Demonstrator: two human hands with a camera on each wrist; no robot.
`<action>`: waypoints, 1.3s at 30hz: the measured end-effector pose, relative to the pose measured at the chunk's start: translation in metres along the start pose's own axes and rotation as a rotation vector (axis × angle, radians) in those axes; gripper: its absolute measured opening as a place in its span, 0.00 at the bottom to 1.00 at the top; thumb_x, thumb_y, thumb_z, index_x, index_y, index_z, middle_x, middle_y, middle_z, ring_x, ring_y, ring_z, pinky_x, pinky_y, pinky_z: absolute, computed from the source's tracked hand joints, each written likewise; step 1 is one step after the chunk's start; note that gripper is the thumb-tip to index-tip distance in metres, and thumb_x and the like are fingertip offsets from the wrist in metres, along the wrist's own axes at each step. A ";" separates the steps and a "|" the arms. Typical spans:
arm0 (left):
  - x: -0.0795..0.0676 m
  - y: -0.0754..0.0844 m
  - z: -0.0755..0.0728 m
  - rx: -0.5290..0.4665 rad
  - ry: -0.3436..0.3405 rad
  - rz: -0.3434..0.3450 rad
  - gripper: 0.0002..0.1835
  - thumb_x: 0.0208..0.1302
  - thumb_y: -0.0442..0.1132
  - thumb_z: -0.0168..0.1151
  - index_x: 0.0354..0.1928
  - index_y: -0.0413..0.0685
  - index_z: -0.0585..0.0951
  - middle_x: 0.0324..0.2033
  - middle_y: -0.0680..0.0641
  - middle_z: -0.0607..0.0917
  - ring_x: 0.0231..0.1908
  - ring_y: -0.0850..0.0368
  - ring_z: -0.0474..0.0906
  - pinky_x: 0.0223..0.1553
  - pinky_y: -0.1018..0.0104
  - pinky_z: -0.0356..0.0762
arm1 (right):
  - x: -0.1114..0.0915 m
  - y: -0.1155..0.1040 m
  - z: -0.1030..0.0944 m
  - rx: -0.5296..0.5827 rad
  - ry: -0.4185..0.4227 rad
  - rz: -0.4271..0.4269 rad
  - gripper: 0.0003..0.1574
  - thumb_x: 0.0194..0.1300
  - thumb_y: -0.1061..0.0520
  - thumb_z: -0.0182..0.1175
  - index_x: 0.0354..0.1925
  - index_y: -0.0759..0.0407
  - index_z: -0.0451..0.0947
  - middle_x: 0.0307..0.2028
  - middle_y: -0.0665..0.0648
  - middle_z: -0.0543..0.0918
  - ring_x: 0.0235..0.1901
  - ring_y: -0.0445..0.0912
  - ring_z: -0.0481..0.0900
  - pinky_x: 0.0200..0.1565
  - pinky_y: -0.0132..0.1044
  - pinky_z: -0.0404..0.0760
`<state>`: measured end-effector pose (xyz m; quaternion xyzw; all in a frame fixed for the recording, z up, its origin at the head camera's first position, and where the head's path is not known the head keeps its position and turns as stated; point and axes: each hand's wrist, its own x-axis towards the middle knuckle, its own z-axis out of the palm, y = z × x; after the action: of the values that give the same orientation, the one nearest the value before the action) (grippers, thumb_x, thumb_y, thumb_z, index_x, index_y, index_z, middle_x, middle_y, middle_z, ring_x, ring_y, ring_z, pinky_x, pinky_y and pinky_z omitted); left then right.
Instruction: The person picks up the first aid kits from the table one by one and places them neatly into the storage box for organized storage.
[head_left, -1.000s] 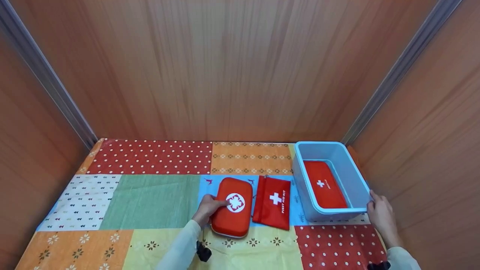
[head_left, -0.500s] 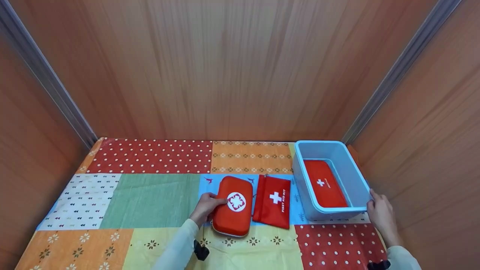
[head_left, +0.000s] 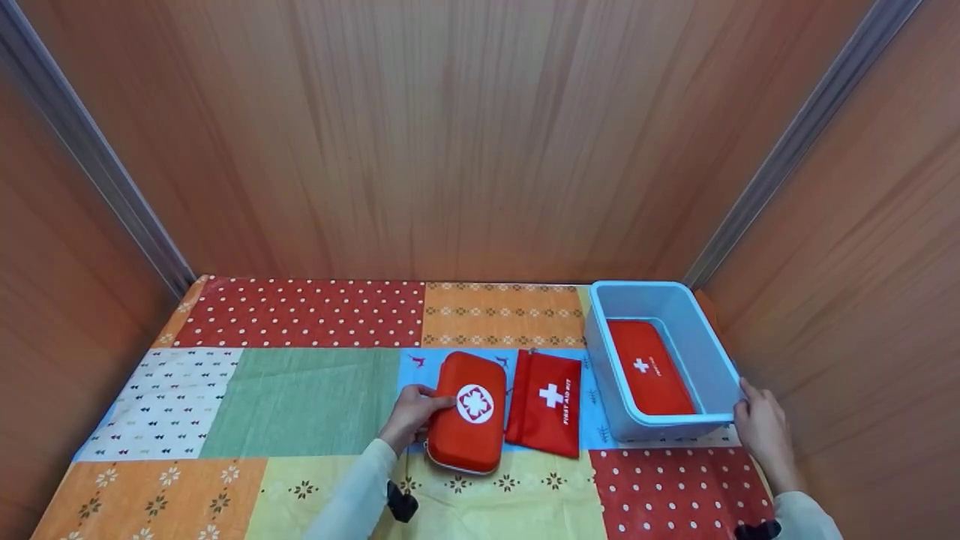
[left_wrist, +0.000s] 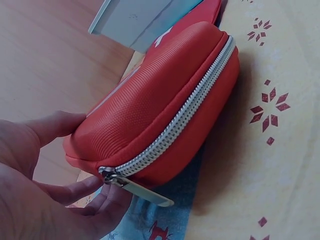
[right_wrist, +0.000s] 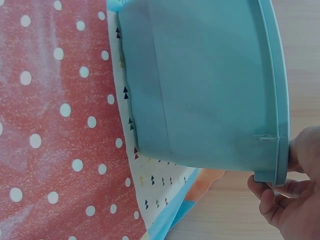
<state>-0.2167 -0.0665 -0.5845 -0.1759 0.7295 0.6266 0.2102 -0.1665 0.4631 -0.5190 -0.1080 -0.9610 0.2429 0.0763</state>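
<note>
My left hand (head_left: 411,416) grips the left side of a red hard-shell first-aid case (head_left: 466,439), thumb on top and fingers at the side and underneath. In the left wrist view, the zipper (left_wrist: 185,107) of the case is done up, and its metal pull (left_wrist: 142,192) hangs beside the fingers. Whether the case is raised off the cloth, I cannot tell. Just right of it lies a flat red first-aid pouch (head_left: 551,427). At the right, my right hand (head_left: 763,433) pinches the near right rim corner of a light blue plastic bin (head_left: 660,429). Inside the bin lies another red first-aid pouch (head_left: 652,386).
A patchwork tablecloth (head_left: 315,397) covers the table. Wooden panels (head_left: 450,150) enclose it at the back and both sides. The bin stands close to the right panel (head_left: 847,300).
The first-aid case has shifted very slightly to the right in my left hand. My right hand stays on the bin's rim, and the bin and pouches have not visibly moved.
</note>
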 end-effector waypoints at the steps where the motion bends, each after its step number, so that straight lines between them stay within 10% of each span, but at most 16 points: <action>1: 0.000 0.000 0.000 0.002 0.002 0.000 0.35 0.55 0.48 0.73 0.57 0.38 0.66 0.45 0.40 0.84 0.33 0.51 0.85 0.37 0.57 0.86 | 0.000 0.000 0.000 0.001 -0.002 -0.001 0.34 0.72 0.62 0.48 0.70 0.75 0.54 0.53 0.77 0.68 0.47 0.69 0.73 0.48 0.62 0.81; 39: -0.003 0.019 -0.013 -0.020 0.062 0.110 0.32 0.56 0.48 0.72 0.55 0.36 0.72 0.45 0.40 0.85 0.34 0.53 0.86 0.43 0.56 0.85 | 0.000 0.000 0.000 -0.002 0.007 -0.012 0.33 0.72 0.62 0.47 0.70 0.74 0.55 0.53 0.77 0.68 0.50 0.72 0.72 0.52 0.65 0.76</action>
<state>-0.2250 -0.0766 -0.5655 -0.1570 0.7380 0.6387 0.1509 -0.1663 0.4628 -0.5193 -0.1032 -0.9616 0.2410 0.0812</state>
